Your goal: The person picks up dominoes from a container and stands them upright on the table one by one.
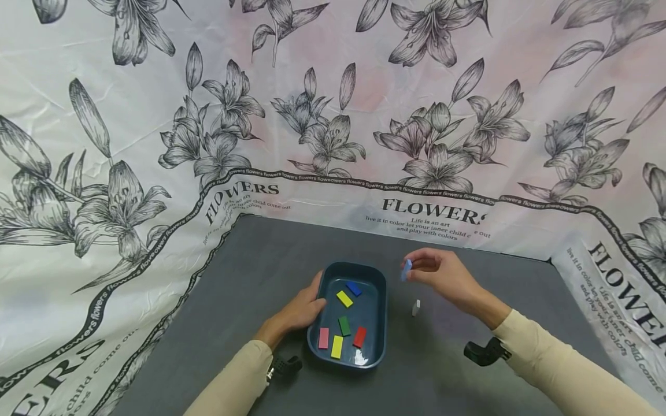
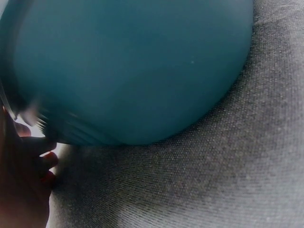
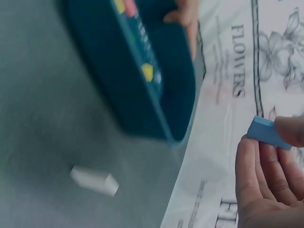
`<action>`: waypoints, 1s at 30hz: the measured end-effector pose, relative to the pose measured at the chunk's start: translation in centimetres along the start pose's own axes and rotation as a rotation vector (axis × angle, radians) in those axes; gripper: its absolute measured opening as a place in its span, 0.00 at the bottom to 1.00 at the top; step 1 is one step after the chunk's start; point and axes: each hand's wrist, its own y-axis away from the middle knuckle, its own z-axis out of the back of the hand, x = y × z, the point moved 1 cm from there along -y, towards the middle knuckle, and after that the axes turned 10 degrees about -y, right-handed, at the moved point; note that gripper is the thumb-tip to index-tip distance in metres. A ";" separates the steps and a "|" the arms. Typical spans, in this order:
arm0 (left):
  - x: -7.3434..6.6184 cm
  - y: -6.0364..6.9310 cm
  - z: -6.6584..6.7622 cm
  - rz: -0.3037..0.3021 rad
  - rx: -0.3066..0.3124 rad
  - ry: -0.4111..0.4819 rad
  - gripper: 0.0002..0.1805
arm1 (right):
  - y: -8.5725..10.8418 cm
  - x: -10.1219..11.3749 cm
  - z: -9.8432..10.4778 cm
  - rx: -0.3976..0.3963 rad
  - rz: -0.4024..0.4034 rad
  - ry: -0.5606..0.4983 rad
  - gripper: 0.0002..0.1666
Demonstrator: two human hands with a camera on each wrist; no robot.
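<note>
My left hand [image 1: 303,303] grips the left side of a dark teal tray [image 1: 386,312], its thumb over the rim. In the left wrist view the tray's outer wall [image 2: 137,71] fills much of the frame. Between thumb and fingers my right hand [image 1: 442,273] pinches a light blue block [image 1: 407,270], held above the table to the right of the tray. The right wrist view shows that block [image 3: 268,131] against the fingertips. Below the right hand, a white block [image 1: 415,307] stands upright on the table, apart from the tray.
Inside the tray lie a blue block [image 1: 354,288], a green block [image 1: 344,326], a pink block [image 1: 324,338], a red block [image 1: 359,337] and two yellow blocks [image 1: 337,347]. The grey tabletop [image 1: 270,248] meets a flower-printed cloth [image 1: 333,190] at its back and sides.
</note>
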 end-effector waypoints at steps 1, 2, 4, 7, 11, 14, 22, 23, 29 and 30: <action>0.0 0.0 0.0 -0.001 -0.001 -0.002 0.45 | 0.2 -0.2 0.3 -0.009 0.006 0.022 0.22; 0.0 0.0 0.0 -0.002 -0.003 -0.008 0.45 | 0.5 -0.4 0.7 -0.018 0.010 0.042 0.22; 0.1 0.0 0.0 -0.006 -0.006 -0.016 0.45 | 1.0 -0.9 1.3 -0.034 0.017 0.061 0.22; 0.0 0.0 0.1 -0.011 -0.010 -0.024 0.45 | 1.7 -1.7 2.0 -0.052 0.029 0.072 0.21; 0.0 0.0 0.1 -0.017 -0.008 -0.023 0.45 | 2.5 -2.8 2.8 -0.075 0.045 0.099 0.20; 0.0 0.0 0.1 -0.014 -0.002 -0.019 0.45 | 3.1 -3.9 3.3 -0.096 0.049 0.116 0.20; -0.1 -0.1 0.2 -0.005 -0.004 -0.022 0.45 | 3.8 -7.4 3.1 -0.127 0.088 0.147 0.16; -0.1 -0.1 0.2 -0.007 -0.002 -0.019 0.45 | 3.8 -7.8 3.0 -0.130 0.088 0.152 0.15; -0.2 -0.1 0.2 -0.006 -0.002 -0.015 0.45 | 3.5 -10.0 2.3 -0.144 0.100 0.215 0.13; -0.2 0.0 0.1 -0.003 -0.003 -0.016 0.45 | 3.5 -10.3 2.2 -0.144 0.106 0.224 0.13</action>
